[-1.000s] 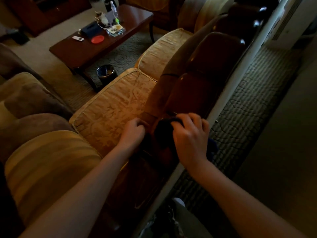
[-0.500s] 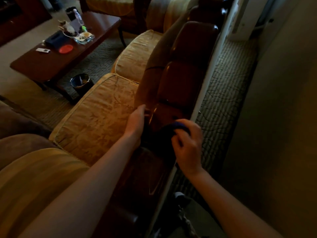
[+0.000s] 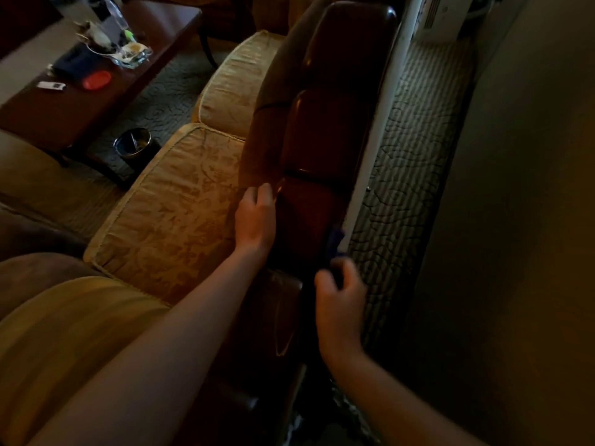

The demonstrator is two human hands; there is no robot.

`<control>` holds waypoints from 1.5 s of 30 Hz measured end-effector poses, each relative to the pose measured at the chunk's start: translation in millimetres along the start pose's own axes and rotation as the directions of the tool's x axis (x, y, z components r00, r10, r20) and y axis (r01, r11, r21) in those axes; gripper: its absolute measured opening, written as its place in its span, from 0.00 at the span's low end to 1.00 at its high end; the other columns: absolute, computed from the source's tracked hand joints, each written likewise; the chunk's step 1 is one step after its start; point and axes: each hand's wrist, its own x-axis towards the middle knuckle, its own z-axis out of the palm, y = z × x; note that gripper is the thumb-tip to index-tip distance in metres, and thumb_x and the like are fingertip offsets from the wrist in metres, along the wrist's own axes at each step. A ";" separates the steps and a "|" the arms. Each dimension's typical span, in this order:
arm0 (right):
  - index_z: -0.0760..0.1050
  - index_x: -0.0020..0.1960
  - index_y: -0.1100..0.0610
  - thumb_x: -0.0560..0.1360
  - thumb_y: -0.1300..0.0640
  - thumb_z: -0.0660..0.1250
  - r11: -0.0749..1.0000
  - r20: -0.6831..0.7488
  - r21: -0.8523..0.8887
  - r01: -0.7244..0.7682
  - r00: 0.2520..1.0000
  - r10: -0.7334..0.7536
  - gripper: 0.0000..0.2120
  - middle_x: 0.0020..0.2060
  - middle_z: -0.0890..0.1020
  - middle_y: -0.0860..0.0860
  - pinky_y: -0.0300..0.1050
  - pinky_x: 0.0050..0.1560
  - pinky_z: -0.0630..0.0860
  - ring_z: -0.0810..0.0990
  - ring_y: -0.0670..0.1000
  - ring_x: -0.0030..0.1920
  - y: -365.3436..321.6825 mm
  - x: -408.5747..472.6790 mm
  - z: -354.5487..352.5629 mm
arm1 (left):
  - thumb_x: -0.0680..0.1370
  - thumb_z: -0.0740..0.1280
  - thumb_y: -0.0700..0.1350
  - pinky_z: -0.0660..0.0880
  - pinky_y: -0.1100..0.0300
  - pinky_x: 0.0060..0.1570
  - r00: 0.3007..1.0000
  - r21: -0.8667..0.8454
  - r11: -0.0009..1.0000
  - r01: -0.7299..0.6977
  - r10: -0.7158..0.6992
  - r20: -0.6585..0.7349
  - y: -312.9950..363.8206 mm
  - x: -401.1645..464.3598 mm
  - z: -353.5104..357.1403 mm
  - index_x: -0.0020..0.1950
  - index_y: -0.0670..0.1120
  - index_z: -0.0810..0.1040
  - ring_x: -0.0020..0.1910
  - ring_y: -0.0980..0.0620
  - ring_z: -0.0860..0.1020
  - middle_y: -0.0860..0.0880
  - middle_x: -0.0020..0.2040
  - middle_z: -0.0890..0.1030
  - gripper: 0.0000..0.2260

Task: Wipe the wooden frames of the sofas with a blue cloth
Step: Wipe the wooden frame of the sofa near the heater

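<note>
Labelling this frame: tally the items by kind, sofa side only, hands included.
Bare hands: 2, left, right
Gold patterned seat cushions: 2
Blue wiping cloth: 1
Dark glossy wooden sofa frame: 1
Total: 6

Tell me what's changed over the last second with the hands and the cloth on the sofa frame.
The right hand has slid with the blue cloth from the top of the wooden frame to its back edge, keeping its grip. The left hand has shifted forward along the frame's front edge, beside the seat cushion. The view has also swung. The coffee table and its clutter stayed put.
</note>
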 end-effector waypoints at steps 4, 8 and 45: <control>0.71 0.44 0.51 0.73 0.64 0.64 0.940 -0.015 -0.221 0.258 0.963 -0.268 0.08 0.42 0.73 0.50 0.30 0.41 0.68 0.71 0.42 0.38 -6.2 28.2 3.8 | 0.71 0.56 0.59 0.72 0.47 0.50 0.999 -0.061 0.998 0.032 -0.033 -0.015 0.3 0.5 0.5 0.51 0.43 0.78 0.46 0.45 0.76 0.47 0.44 0.78 0.23; 0.77 0.49 0.61 0.74 0.65 0.64 0.889 -0.105 -0.299 0.348 0.914 -0.393 0.05 0.45 0.70 0.48 0.32 0.47 0.66 0.68 0.38 0.42 -33.9 103.0 3.1 | 0.68 0.56 0.61 0.73 0.42 0.53 0.997 -0.076 0.994 0.078 -0.076 0.020 0.4 -1.1 -1.4 0.50 0.45 0.79 0.50 0.42 0.78 0.43 0.48 0.80 0.24; 0.80 0.47 0.60 0.73 0.57 0.68 0.389 0.471 -0.554 0.736 0.662 -0.583 0.07 0.53 0.78 0.56 0.38 0.55 0.64 0.72 0.56 0.59 -84.9 63.2 36.6 | 0.77 0.68 0.42 0.77 0.48 0.49 0.971 0.179 0.983 0.026 -0.067 0.228 14.2 -40.8 -118.7 0.59 0.41 0.72 0.51 0.44 0.78 0.40 0.54 0.76 0.13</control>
